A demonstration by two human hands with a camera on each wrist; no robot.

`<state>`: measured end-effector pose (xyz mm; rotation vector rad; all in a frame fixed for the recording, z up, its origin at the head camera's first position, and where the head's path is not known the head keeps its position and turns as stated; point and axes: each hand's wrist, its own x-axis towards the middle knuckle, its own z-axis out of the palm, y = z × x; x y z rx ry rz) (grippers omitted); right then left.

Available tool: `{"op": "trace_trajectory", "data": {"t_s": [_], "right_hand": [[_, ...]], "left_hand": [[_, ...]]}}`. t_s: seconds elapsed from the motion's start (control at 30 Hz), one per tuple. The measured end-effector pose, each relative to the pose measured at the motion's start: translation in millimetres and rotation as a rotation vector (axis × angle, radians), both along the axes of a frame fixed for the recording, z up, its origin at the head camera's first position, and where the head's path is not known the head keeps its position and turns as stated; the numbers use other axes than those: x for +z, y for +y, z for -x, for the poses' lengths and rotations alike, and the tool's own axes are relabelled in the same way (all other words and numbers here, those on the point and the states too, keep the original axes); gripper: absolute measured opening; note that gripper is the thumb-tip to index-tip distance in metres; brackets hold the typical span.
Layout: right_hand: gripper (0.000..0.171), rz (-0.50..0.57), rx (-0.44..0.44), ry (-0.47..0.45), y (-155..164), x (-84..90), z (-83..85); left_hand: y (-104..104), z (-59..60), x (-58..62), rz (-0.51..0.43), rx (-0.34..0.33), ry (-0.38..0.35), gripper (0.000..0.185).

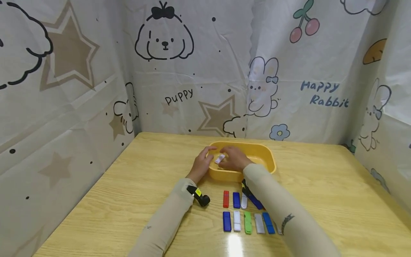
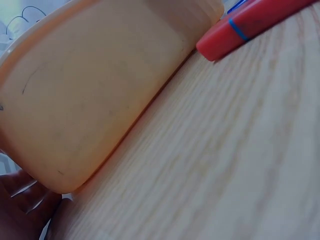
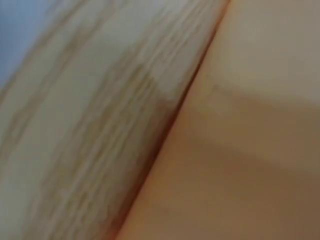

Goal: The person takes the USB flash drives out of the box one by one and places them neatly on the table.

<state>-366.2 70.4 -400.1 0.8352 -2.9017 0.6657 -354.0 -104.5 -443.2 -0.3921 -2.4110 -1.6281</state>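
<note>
A shallow yellow plastic bin (image 1: pixel 226 175) stands near the far edge of the table. My left hand (image 1: pixel 199 166) holds its left end, the thumb over the rim; in the left wrist view, fingers (image 2: pixel 22 192) lie against the outside of the end wall. My right hand (image 1: pixel 236 159) is over the inside of the bin, its thumb and fingers pinching a small white USB flash drive (image 1: pixel 219 159). The right wrist view has only the blurred bin wall (image 3: pixel 250 150) and table. In the left wrist view, a red flash drive (image 2: pixel 225 40) lies near the bin.
Two rows of flash drives lie on the table (image 1: pixel 128 214) before the bin, including a red one (image 1: pixel 226 199), a green one (image 1: pixel 248 222) and several blue and white ones. My right sleeve (image 1: pixel 282 207) covers part of the rows. Printed cloth (image 1: pixel 205 71) hangs around the table.
</note>
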Motion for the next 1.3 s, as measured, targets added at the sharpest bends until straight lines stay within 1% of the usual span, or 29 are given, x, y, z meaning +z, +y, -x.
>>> {"op": "trace_trajectory", "data": {"t_s": [0.17, 0.27, 0.37, 0.57, 0.7, 0.73, 0.8, 0.93, 0.97, 1.1, 1.2, 1.3], "right_hand": [[0.052, -0.187, 0.069, 0.031, -4.5, -1.9, 3.7], [0.047, -0.246, 0.109, 0.044, -3.8, -3.6, 4.2], [0.041, -0.236, 0.121, 0.034, -2.9, -4.0, 3.6], [0.028, -0.140, 0.140, 0.030, -0.5, -4.6, 3.9], [0.021, -0.073, 0.186, 0.043, 2.6, -6.2, 6.1], [0.021, -0.048, 0.216, 0.065, 5.1, -12.5, 12.5], [0.018, -0.035, 0.227, 0.066, 5.5, -12.8, 14.2], [0.014, -0.035, 0.191, 0.037, 4.1, -12.4, 14.4], [0.012, -0.054, 0.153, 0.007, 1.2, -6.2, 8.1], [0.012, -0.104, 0.092, -0.012, -2.3, -3.9, 3.9], [0.013, -0.133, 0.086, 0.001, -2.1, -2.8, 2.4], [0.015, -0.139, 0.116, 0.040, -0.4, -2.8, 2.3]], "left_hand": [[-2.2, 1.9, 1.1, -0.008, -0.007, 0.005, 0.034], [-2.1, 1.2, 0.9, -0.009, -0.012, -0.010, 0.034], [-1.4, 0.1, 1.0, -0.009, -0.007, -0.013, 0.034], [-0.8, -1.7, 1.9, -0.004, -0.001, -0.015, 0.035], [-0.5, -2.8, 2.7, -0.008, -0.001, -0.024, 0.035], [-0.5, -3.2, 2.8, -0.011, -0.002, -0.027, 0.035], [-0.7, -3.4, 2.7, -0.014, -0.002, -0.030, 0.035], [-1.0, -3.3, 2.3, -0.013, 0.002, -0.033, 0.035], [-1.1, -3.2, 2.0, -0.012, 0.001, -0.033, 0.035], [-1.6, -3.0, 1.3, -0.012, -0.004, -0.034, 0.034], [-1.8, -2.8, 1.2, -0.016, -0.006, -0.033, 0.034], [-1.7, -2.7, 1.3, -0.015, -0.005, -0.033, 0.035]]}}
